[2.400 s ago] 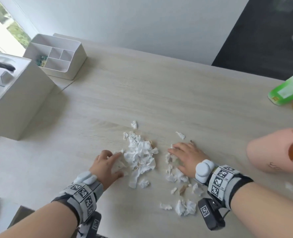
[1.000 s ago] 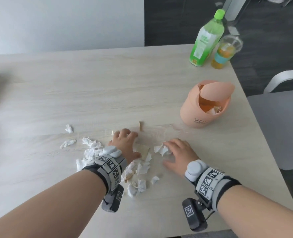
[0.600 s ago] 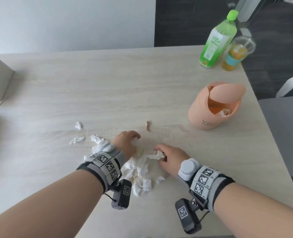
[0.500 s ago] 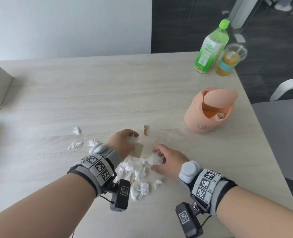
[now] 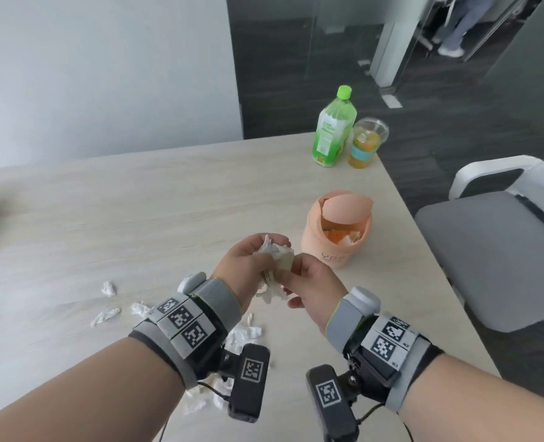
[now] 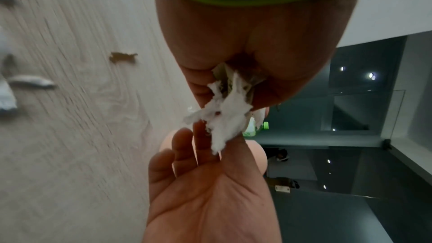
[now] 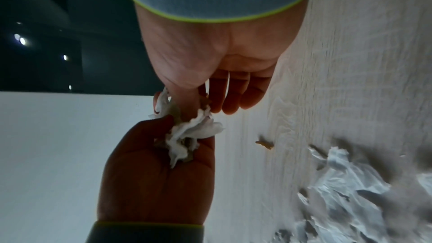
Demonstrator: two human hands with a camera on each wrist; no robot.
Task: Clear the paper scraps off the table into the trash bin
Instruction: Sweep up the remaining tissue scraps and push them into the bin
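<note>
- White paper scraps (image 5: 275, 254) are bunched between my two hands, at the centre of the head view, above the table (image 5: 136, 218).
- My left hand (image 5: 248, 266) curls around the bunch; my right hand (image 5: 309, 282) pinches it with thumb and fingers.
- More loose scraps (image 5: 107, 314) lie on the table at lower left.
- Pink trash bin (image 5: 336, 231) stands just right of my hands, its lid tilted open.

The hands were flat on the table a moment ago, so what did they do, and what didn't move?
Both hands rose off the table. The left hand now grips a wad of paper scraps, and the right hand pinches it too, near the trash bin. Loose scraps remain on the table; the bin, bottle and cup stayed put.
</note>
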